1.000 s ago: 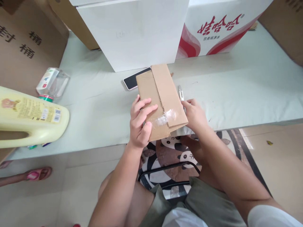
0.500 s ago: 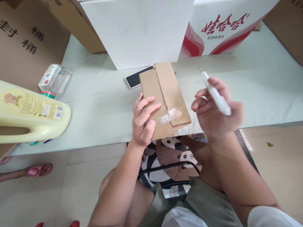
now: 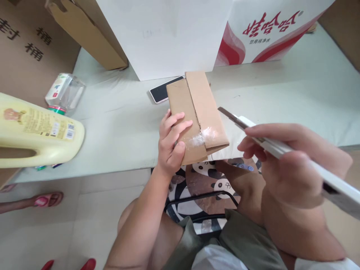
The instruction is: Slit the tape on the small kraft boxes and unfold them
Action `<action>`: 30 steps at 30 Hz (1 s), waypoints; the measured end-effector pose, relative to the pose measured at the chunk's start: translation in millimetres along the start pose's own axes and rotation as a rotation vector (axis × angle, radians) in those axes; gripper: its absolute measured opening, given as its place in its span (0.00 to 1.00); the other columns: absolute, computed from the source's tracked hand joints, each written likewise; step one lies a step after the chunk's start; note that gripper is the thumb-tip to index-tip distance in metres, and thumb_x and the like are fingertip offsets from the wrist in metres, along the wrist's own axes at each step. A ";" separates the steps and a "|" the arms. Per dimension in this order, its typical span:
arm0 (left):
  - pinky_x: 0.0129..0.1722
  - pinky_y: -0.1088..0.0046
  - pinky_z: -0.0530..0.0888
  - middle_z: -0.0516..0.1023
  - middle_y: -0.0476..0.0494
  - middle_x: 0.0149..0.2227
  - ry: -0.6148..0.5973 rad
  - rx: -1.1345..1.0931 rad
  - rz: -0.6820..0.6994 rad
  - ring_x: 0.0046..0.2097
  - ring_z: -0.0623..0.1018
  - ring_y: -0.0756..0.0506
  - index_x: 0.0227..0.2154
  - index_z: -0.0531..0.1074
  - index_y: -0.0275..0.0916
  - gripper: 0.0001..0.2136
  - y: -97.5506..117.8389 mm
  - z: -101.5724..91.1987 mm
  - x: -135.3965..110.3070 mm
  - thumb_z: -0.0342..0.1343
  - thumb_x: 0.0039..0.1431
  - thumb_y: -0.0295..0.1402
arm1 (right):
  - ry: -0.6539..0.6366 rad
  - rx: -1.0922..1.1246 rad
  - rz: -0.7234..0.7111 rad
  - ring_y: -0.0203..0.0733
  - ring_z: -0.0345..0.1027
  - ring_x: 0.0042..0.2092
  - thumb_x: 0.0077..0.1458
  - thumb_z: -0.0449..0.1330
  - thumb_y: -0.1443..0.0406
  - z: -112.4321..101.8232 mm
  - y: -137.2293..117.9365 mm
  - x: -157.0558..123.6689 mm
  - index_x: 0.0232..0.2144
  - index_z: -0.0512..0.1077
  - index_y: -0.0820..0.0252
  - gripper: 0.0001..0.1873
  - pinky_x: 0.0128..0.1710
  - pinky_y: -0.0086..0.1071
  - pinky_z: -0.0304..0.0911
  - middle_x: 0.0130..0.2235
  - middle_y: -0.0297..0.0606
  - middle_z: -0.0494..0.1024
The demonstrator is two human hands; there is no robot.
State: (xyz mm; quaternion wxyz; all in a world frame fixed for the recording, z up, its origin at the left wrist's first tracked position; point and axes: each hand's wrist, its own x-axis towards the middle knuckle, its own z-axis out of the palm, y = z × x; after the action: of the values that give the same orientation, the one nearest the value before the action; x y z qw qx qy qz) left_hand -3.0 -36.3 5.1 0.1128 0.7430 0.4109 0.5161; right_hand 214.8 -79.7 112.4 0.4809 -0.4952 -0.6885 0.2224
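Observation:
A small flat cardboard box point(image 3: 206, 108) sits tilted at the near edge of the table, its overlapping flap crossed by a shiny piece of clear tape point(image 3: 208, 132). Fingers of my left hand point(image 3: 173, 144) lie over its left side with the thumb on the lower corner, gripping it. To the right of the box, my right hand point(image 3: 295, 161) is closed around a white utility knife point(image 3: 277, 147). Its bare metal blade points up and left, apart from the box. The knife's rear end runs out of the picture at the right.
Behind the box lies a phone point(image 3: 165, 90), partly covered by it. A large white carton point(image 3: 171, 37) and a red-printed carton point(image 3: 261, 41) stand at the back. On the left are a clear bottle point(image 3: 67, 92), a yellow jug point(image 3: 56, 137) and brown cartons point(image 3: 25, 67). Another person's sandalled foot point(image 3: 47, 200) shows below.
My right hand has moved right and closer to the camera, turning the utility knife so its blade shows broadside. My left hand and the box have hardly moved.

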 end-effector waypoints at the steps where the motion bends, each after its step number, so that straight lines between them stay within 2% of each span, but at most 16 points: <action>1: 0.75 0.48 0.57 0.73 0.40 0.62 0.002 0.008 0.001 0.65 0.71 0.38 0.56 0.73 0.45 0.21 -0.2 0.0 -0.1 0.42 0.72 0.45 | 0.002 -0.033 0.009 0.37 0.69 0.23 0.66 0.55 0.50 -0.5 -3.6 -1.3 0.36 0.77 0.53 0.17 0.21 0.33 0.60 0.25 0.34 0.77; 4: 0.74 0.47 0.58 0.73 0.40 0.62 0.012 0.013 0.012 0.66 0.71 0.37 0.57 0.74 0.45 0.21 -1.1 0.2 -0.2 0.42 0.72 0.45 | -0.029 -0.076 0.002 0.32 0.64 0.20 0.60 0.63 0.63 3.9 -8.8 -2.0 0.31 0.74 0.54 0.05 0.19 0.29 0.57 0.20 0.28 0.73; 9: 0.74 0.47 0.58 0.72 0.39 0.63 0.004 -0.004 0.029 0.66 0.72 0.37 0.57 0.73 0.44 0.21 -1.2 -0.1 0.7 0.43 0.72 0.44 | -0.151 -0.157 -0.118 0.27 0.55 0.16 0.57 0.59 0.71 13.7 -3.6 2.2 0.32 0.71 0.55 0.05 0.18 0.24 0.54 0.16 0.22 0.65; 17: 0.74 0.49 0.59 0.74 0.37 0.61 0.002 -0.012 0.059 0.64 0.73 0.38 0.57 0.74 0.42 0.20 1.0 1.6 3.0 0.43 0.72 0.42 | -0.133 -0.370 -0.228 0.27 0.49 0.16 0.52 0.56 0.73 16.0 -7.4 2.2 0.26 0.68 0.57 0.07 0.18 0.26 0.49 0.16 0.23 0.60; 22: 0.74 0.47 0.58 0.73 0.36 0.61 -0.008 -0.006 0.046 0.65 0.72 0.38 0.56 0.74 0.41 0.20 1.7 2.1 2.5 0.43 0.72 0.42 | -0.134 -0.380 -0.213 0.25 0.46 0.16 0.52 0.56 0.74 20.6 -8.0 1.3 0.27 0.68 0.58 0.07 0.18 0.24 0.47 0.17 0.22 0.57; 30: 0.74 0.49 0.59 0.74 0.37 0.62 0.019 -0.029 0.016 0.64 0.72 0.38 0.55 0.75 0.41 0.21 3.5 5.0 2.7 0.43 0.72 0.43 | -0.155 -0.382 -0.181 0.25 0.50 0.17 0.54 0.55 0.72 26.7 -7.2 0.1 0.26 0.67 0.58 0.07 0.19 0.22 0.49 0.17 0.23 0.61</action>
State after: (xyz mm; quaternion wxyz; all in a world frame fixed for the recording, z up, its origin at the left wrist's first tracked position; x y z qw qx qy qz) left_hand 3.4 -35.3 6.8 0.1153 0.7396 0.3984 0.5301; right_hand 187.8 -78.0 106.4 0.3419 -0.4949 -0.7947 0.0813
